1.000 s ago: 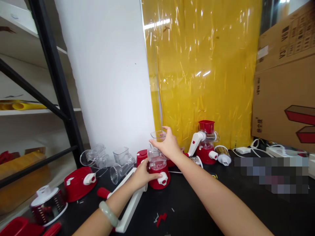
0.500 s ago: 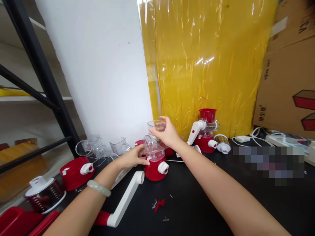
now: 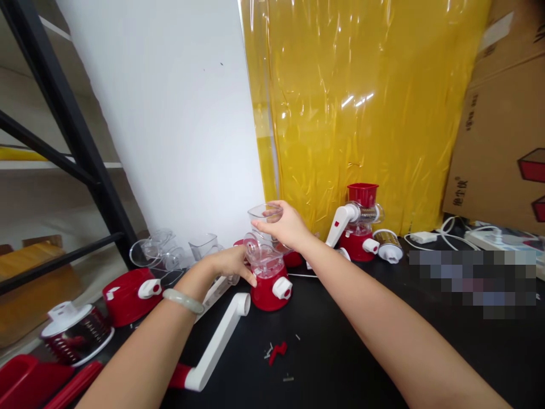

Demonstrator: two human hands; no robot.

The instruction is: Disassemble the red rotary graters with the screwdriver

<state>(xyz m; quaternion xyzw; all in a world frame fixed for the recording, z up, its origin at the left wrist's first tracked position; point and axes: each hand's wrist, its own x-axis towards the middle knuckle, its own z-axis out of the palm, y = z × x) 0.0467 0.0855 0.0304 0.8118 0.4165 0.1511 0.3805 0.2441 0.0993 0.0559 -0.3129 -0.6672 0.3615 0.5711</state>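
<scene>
In front of me a red base [image 3: 269, 291] with a white knob [image 3: 282, 288] stands upright on the black table. On top of it sits a clear plastic grater housing [image 3: 259, 249], its square hopper tilted a little to the left. My right hand [image 3: 289, 226] is closed round the hopper from the right. From the left, my left hand [image 3: 234, 264] grips the red base, thumb at its front edge; the other fingers are partly hidden behind it. A white crank handle [image 3: 221, 343] with a red grip lies just left of the base.
An assembled drum grater [image 3: 360, 224] and a loose grating drum [image 3: 387, 246] stand at back right. Another red base [image 3: 130, 296], clear housings [image 3: 159, 250] and a drum [image 3: 76, 335] lie left. Small red and metal bits [image 3: 277, 352] lie in front. White cables [image 3: 451, 236] run right.
The clear housing has tilted slightly left, my right hand moving with it. My left hand has shifted a little around the base, and the view has turned slightly.
</scene>
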